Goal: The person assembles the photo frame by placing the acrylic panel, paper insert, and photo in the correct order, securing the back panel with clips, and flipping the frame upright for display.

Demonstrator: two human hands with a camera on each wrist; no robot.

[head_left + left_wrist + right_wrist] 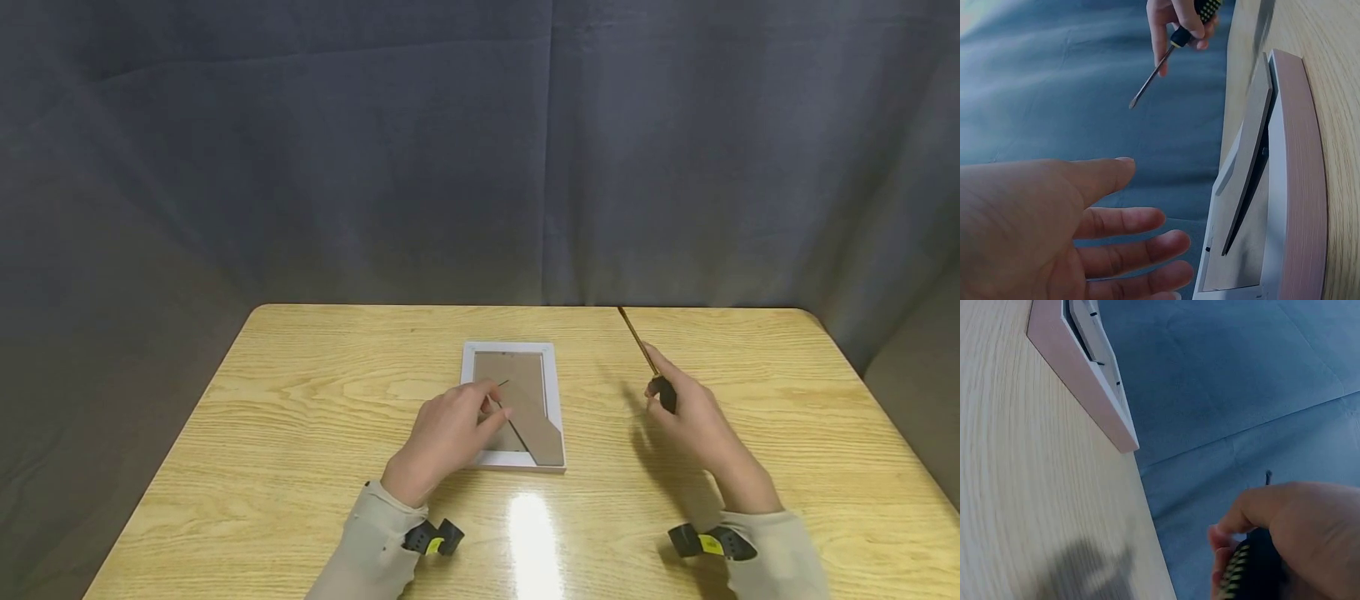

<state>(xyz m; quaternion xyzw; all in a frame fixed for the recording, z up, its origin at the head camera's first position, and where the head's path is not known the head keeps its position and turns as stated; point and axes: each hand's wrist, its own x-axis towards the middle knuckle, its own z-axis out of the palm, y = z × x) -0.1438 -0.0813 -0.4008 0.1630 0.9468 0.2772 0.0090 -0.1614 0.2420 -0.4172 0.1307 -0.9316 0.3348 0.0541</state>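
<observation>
A white picture frame (554,392) lies face down on the table, its brown backing showing. A thin brown board (1254,119) sits tilted in it, one end raised over the rim at the near right corner. My left hand (450,425) hovers over the frame's left side, and in the left wrist view its fingers (1138,253) are spread, loosely bent, and hold nothing. Off to the frame's right, my right hand (693,421) grips a screwdriver (639,343) by its black and yellow handle (1207,9). The flat-tipped shaft points away from me, above the table.
The wooden table (315,392) ends at a far edge just in front of a dark grey curtain (405,167). Wrist cameras (448,537) are strapped on both sleeves. A bright light reflection shows on the tabletop near me.
</observation>
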